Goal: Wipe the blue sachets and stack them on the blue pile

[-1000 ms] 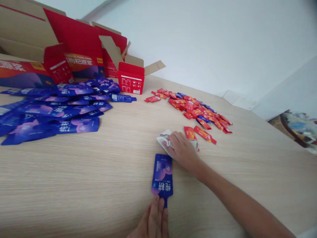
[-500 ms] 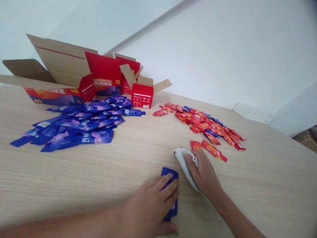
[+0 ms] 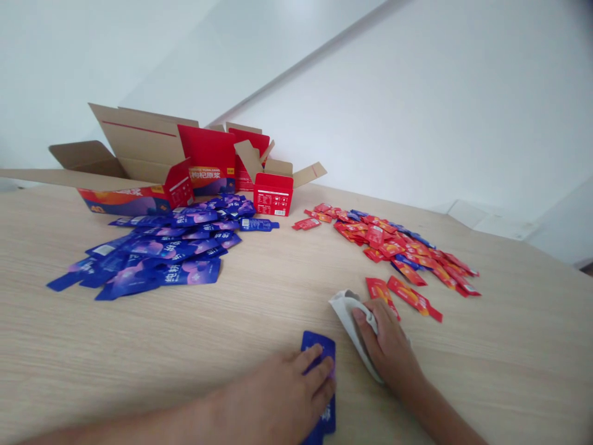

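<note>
A blue sachet [image 3: 328, 349] lies on the table at the bottom centre, its long side pointing away from me. My left hand [image 3: 290, 389] is on top of it, fingers bent across its middle and holding it against the table; the thumb is hidden. To the right, my right hand [image 3: 393, 343] is closed around a folded white cloth [image 3: 347, 315], which juts out to the left from between thumb and fingers. Two red sachets, one of them a spouted red sachet [image 3: 414, 298], lie just beyond the right hand, the other partly covered by it.
A heap of blue sachets [image 3: 162, 247] is spread at the left. A heap of red sachets [image 3: 393, 238], with some blue among them, lies at the right. Behind stand a large open carton [image 3: 134, 201] and a smaller open red box [image 3: 273, 194], near the white wall [image 3: 417, 123].
The camera view has shifted, so the boxes and heaps sit lower and farther right. My left hand remains on the blue sachet, and my right hand still grips the cloth.
</note>
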Tool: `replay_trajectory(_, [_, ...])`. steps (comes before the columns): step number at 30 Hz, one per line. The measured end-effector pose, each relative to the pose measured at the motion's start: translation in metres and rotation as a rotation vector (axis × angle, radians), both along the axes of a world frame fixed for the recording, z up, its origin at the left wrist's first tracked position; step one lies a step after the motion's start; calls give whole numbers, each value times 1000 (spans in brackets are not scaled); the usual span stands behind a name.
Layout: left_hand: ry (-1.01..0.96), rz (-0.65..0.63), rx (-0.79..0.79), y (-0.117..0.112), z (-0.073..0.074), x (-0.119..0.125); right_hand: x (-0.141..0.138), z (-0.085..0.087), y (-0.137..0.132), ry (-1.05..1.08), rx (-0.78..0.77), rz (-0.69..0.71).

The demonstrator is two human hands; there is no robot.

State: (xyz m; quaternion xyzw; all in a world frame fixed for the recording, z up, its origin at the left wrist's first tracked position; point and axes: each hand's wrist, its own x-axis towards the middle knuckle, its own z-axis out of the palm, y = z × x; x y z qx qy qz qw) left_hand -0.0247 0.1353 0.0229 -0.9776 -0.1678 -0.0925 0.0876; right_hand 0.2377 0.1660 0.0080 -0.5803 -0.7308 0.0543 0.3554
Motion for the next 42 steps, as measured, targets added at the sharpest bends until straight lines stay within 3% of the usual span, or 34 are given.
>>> replay_trajectory(6, [-55, 28, 165, -7, -8, 3, 0, -8, 3, 76, 8, -35])
replay_trajectory(16, [-30, -14, 201, -10, 30, -11, -1, -8, 6, 155, -36, -61])
replay_trajectory(24, [-74, -27, 122, 5, 23, -5, -1, -8, 6, 182, -42, -60])
replay_trajectory(28, [-174, -25, -40, 26, 42, -11, 0, -11, 7, 198, -48, -84])
replay_trajectory(31, [-267, 163, -297, 45, 70, -26, 1, -13, 8, 210, -38, -83])
replay_trajectory(35, [-806, 625, -776, 88, 98, -55, 1, -15, 7, 222, 22, -52])
replay_trajectory(42, [-1245, 898, -1040, 201, 94, -98, 2, -18, 10, 214, 64, -35])
